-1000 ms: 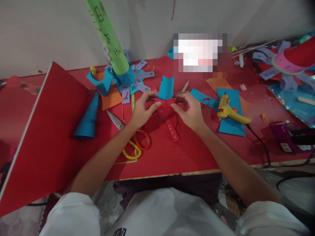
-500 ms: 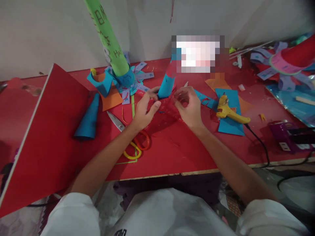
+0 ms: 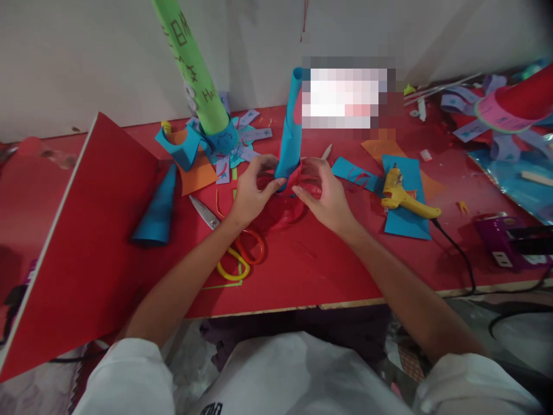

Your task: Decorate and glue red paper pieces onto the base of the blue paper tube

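A rolled blue paper tube [image 3: 290,141] stands slightly tilted between both hands, near the middle of the red table. My left hand [image 3: 258,190] has its thumb and fingers closed on the tube's lower left side. On the other side, my right hand [image 3: 322,193] pinches red translucent material [image 3: 287,210] that lies around the tube's base. Scissors [image 3: 237,253] with red and yellow handles lie beside my left forearm. A yellow glue gun [image 3: 404,197] rests on blue paper [image 3: 408,225] to the right of my right hand.
A tall green tube [image 3: 192,69] with a blue base stands behind on the left. Leftward are a blue cone [image 3: 159,213] and a raised red board [image 3: 90,236]. A red tube with a pink collar [image 3: 503,109] and a purple box [image 3: 501,242] are at right.
The blue tube has become more upright, and its top end now shows. Both hands have shifted slightly closer together around its base, and the red material has moved lower.
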Available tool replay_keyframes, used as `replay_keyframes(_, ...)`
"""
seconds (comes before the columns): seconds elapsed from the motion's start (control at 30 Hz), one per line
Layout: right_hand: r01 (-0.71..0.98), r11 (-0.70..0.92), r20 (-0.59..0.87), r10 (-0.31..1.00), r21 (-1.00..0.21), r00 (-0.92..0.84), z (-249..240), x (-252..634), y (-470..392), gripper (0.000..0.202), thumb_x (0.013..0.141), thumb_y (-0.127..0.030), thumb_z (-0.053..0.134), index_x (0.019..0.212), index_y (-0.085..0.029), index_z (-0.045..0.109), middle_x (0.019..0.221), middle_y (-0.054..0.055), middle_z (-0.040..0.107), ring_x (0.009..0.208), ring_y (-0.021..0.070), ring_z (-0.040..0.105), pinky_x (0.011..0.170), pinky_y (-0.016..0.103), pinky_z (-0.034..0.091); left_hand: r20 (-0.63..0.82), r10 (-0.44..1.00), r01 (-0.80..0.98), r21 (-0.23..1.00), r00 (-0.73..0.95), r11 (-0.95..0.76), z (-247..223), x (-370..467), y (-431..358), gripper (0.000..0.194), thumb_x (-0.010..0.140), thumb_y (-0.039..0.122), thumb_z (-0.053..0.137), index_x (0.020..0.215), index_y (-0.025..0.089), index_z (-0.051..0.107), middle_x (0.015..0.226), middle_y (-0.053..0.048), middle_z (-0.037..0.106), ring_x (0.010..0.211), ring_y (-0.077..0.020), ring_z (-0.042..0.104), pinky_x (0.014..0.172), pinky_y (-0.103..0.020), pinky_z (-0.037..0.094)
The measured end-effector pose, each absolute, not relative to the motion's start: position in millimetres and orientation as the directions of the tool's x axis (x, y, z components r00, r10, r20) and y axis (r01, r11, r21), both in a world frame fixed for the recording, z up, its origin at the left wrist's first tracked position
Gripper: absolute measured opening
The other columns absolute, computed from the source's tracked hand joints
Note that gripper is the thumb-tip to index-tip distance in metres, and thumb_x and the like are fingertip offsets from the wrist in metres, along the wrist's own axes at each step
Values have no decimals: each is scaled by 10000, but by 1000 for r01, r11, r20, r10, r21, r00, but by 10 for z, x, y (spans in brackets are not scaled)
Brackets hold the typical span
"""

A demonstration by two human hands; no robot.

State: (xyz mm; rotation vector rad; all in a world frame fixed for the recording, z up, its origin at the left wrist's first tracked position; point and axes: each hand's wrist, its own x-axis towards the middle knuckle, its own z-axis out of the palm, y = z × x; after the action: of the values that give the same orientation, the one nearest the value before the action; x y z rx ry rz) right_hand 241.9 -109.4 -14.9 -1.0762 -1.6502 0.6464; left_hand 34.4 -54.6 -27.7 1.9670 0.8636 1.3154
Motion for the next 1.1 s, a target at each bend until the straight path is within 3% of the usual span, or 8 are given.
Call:
replay_keyframes(0.13, 316, 474, 461, 879, -822, -118, -114, 2412, -1092, 588, 984, -615, 664, 1482, -331, 533, 1477, 107, 644, 1375, 331, 642, 1159, 570, 566, 599, 762, 234, 727, 245, -646, -223, 367, -609, 618, 865, 735, 759, 1200, 248, 579, 1205, -69, 706, 1123, -234, 723, 936, -389, 624)
replay_keyframes(0.3, 288, 473, 437, 880, -832, -184, -126, 2436, -1074, 547, 1021, -597, 614, 1482, -308, 555, 1524, 112, 628, 1404, 312, 627, 1201, 556, 525, 584, 756, 191, 740, 295, -645, -352, 351, -489, 826, 843, 729, 787, 1465, 271, 494, 1470, -147, 626, 1370, -308, 643, 1089, -455, 585)
replay_keyframes(0.47, 338, 467, 438, 884, -817, -165, -167, 2454, -1045, 578, 979, -625, 671, 1448, -298, 587, 1469, 120, 671, 1361, 315, 654, 1169, 553, 539, 517, 753, 68, 805, 408, -589, -438, 328, -423, 671, 967, 643, 691, 1502, 274, 527, 1551, -154, 608, 1466, -314, 595, 1233, -519, 494)
replay_keyframes(0.6, 377, 490, 464, 871, -786, -163, -185, 2449, -1030, 558, 971, -617, 685, 1417, -289, 618, 1452, 119, 694, 1338, 320, 668, 1153, 555, 542, 548, 743, 51, 791, 383, -610, -398, 335, -469, 623, 960, 635, 707, 1455, 280, 578, 1475, -133, 668, 1393, -291, 652, 1204, -490, 524)
replay_keyframes(0.83, 387, 507, 481, 860, -770, -170, -185, 2434, -1029, 529, 975, -600, 688, 1392, -280, 631, 1422, 120, 716, 1314, 320, 682, 1134, 539, 553, 526, 792, 210, 775, 310, -596, -271, 345, -579, 577, 954, 674, 692, 1333, 241, 650, 1319, -109, 756, 1235, -256, 729, 1091, -425, 582)
replay_keyframes(1.1, 404, 483, 454, 874, -777, -172, -201, 2424, -1044, 513, 970, -572, 702, 1393, -291, 632, 1416, 116, 718, 1302, 318, 688, 1123, 551, 560, 626, 745, 312, 678, 228, -665, -130, 344, -676, 521, 1009, 677, 616, 1229, 207, 661, 1152, -53, 774, 1075, -212, 762, 960, -374, 613)
